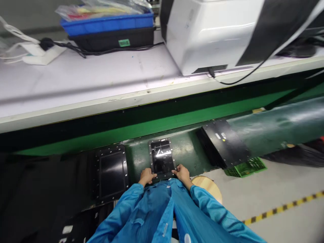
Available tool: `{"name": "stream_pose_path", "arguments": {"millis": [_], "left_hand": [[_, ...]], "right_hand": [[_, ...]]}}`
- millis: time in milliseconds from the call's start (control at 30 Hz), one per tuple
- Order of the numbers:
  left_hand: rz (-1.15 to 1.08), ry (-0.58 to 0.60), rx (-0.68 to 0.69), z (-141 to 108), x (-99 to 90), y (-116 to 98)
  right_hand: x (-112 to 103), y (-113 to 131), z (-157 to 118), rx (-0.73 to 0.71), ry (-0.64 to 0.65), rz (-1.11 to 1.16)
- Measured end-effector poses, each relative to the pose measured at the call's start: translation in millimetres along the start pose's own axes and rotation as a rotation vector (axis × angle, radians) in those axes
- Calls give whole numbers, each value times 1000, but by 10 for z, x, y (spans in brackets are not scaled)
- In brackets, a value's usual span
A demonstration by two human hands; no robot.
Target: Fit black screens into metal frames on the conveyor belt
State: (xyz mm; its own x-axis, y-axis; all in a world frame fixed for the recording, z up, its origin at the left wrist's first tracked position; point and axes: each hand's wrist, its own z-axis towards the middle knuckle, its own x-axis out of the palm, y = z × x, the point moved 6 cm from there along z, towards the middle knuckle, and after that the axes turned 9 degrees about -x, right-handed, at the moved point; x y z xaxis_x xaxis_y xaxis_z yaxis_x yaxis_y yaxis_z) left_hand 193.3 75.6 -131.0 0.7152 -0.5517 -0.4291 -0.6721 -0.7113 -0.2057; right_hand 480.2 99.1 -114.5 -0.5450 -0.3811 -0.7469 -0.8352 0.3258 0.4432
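Observation:
A glossy black panel [162, 158] with light dots along its border lies on the dark green work surface in front of me. My left hand [146, 176] is closed on its near left corner, thumb on top. At the near right corner my right hand [182, 172] pinches the border in the same way. The fingers beneath the edge are partly hidden. To the left rests a larger black panel [113, 173] with a dotted border. Farther right lies a stack of dark panels [226, 143], its top one carrying small white labels.
Above the green surface [188, 148] runs a white shelf [101, 79] with a blue bin [108, 23], a power strip [44, 55] and a white machine [212, 33] trailing a black cable. A round wooden stool [209, 187] and a green crate [246, 167] stand below right.

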Motion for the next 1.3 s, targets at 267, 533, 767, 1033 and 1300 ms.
{"name": "stream_pose_path", "arguments": {"millis": [267,533,767,1033,1300], "left_hand": [[154,45,-53,-47,66,13],[135,44,-91,19,-14,7],[122,-78,-108,21,-18,60],[113,-70,-120,12,-46,37],[86,9,-11,-28,-43,-19]], "right_hand": [[-61,-7,-40,143,122,-43],[-30,-101,100,153,174,-62],[97,-168,50,187,153,-61],[69,-112,74,171,141,-83],[-25,-29,39,101,125,-125]]}}
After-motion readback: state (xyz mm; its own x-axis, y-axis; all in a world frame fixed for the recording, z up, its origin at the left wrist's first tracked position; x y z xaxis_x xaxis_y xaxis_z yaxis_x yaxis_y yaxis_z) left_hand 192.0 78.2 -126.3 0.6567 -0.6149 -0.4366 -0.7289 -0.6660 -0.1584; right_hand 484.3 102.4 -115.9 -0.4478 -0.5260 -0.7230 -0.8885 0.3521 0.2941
